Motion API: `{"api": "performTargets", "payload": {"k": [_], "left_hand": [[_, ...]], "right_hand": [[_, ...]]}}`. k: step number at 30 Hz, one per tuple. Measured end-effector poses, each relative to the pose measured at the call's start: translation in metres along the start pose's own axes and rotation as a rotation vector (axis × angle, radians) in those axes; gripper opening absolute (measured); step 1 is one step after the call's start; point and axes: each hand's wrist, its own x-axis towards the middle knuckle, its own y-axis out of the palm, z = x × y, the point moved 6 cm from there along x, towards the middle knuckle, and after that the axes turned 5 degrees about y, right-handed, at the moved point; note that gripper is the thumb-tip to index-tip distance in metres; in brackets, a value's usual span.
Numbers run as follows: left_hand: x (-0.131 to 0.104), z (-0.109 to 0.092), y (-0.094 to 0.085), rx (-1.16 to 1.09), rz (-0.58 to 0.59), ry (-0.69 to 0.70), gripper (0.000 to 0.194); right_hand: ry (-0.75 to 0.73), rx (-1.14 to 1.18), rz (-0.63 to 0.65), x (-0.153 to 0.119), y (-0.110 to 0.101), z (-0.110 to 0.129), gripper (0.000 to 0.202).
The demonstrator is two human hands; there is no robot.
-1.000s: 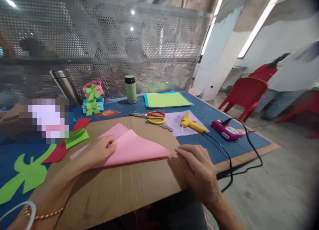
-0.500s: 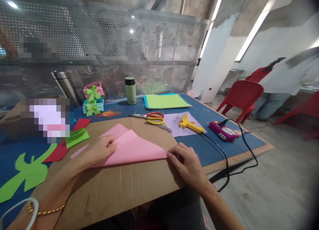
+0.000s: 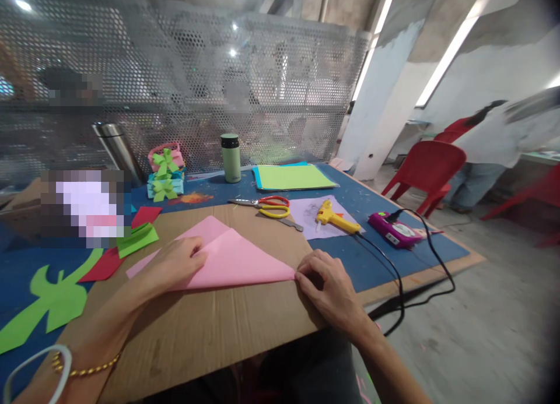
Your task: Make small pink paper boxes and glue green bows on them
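Note:
A sheet of pink paper (image 3: 238, 261), folded over into a pointed shape, lies on a piece of brown cardboard (image 3: 210, 334). My left hand (image 3: 181, 261) rests on its left part with the fingers curled, the thumb and fingertips pressing on the paper near the overlapping layers. At the right tip, my right hand (image 3: 326, 281) pinches the paper's narrow corner between thumb and fingers. Beyond the paper lie scissors (image 3: 273, 207) with red and yellow handles. A yellow glue gun (image 3: 336, 217) sits on a lilac sheet (image 3: 306, 211) to the right.
A purple power box (image 3: 394, 229) with a black cable (image 3: 400, 276) stands at the table's right edge. Behind are a green bottle (image 3: 231, 159), stacked coloured sheets (image 3: 295, 178) and a steel flask (image 3: 120, 153). Green cut paper (image 3: 61, 302) and red pieces (image 3: 102, 265) lie left.
The camera view has shifted slightly. Both hands keep almost the same places on the pink paper, and the right corner looks a little more pinched up between my right fingers.

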Motion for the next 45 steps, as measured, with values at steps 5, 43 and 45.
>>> {"api": "performTargets", "payload": {"k": [5, 43, 45], "left_hand": [[0.002, 0.001, 0.004, 0.011, -0.005, 0.014, 0.022], [0.003, 0.004, 0.008, 0.01, -0.064, 0.006, 0.02], [0.004, 0.004, 0.008, 0.004, -0.061, 0.005, 0.019]], "right_hand": [[-0.013, 0.0, -0.009, -0.001, 0.0, -0.001, 0.015], [-0.323, -0.176, -0.035, -0.015, -0.004, 0.006, 0.031], [-0.335, -0.173, -0.046, -0.015, -0.002, 0.003, 0.03]]}}
